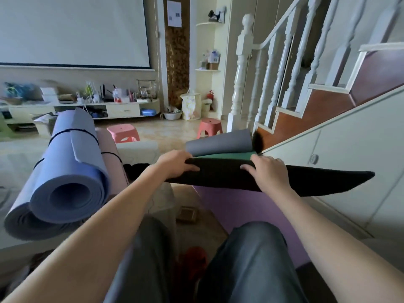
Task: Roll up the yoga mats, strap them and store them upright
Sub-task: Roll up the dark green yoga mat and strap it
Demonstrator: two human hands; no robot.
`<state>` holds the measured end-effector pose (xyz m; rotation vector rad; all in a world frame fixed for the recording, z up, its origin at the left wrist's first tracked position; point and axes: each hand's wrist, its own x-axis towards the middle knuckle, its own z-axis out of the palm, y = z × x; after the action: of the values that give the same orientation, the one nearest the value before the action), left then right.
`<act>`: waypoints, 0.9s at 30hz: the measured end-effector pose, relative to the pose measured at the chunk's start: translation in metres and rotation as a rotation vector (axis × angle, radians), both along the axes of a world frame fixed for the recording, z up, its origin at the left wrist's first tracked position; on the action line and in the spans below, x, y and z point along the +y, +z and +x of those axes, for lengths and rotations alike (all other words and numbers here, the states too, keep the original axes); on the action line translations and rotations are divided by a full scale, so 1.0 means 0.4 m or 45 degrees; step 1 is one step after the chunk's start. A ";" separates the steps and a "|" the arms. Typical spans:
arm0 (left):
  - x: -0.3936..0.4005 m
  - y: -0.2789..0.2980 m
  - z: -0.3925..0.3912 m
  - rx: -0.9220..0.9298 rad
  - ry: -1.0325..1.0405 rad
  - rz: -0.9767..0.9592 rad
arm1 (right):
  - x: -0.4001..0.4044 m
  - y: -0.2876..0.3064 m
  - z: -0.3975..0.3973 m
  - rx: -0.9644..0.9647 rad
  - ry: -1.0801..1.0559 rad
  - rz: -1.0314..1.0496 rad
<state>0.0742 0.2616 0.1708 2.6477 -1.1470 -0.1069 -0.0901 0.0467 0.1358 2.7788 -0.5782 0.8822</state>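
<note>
My two hands, left (175,164) and right (265,171), curl their fingers round one black mat (223,176); two rolled mats (72,167) lie left.

Both hands are gripping the black mat (220,174), and the left hand (175,164) is hiding the mat's left end. The thumb of the right hand (267,171) is lying out of sight under the fold. Just beyond the grip, the black mat is covering the near edges of a green mat (227,155) and a grey mat (220,143). Below the grip, the knees are covering part of a purple mat (242,206). Left of the grip, the blue roll (70,171) is hiding most of a pink roll (110,149). Far beyond the grip, the shelf clutter (113,95) is looking blurred, too small to tell apart.
</note>
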 end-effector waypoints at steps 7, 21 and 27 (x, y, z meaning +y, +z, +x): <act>0.115 0.087 -0.081 -0.451 -0.038 -0.024 | 0.115 0.042 -0.031 -0.188 0.048 -0.051; -0.031 -0.022 -0.278 -0.728 -0.355 0.089 | 0.130 0.156 -0.049 0.445 0.109 0.482; -0.074 -0.078 -0.301 -0.619 -0.393 0.162 | 0.137 -0.048 -0.167 0.082 0.042 0.018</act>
<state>-0.0464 0.2322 0.1396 2.6599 -1.7468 0.4456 -0.1568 0.1015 0.1165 2.8254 -0.5322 0.7950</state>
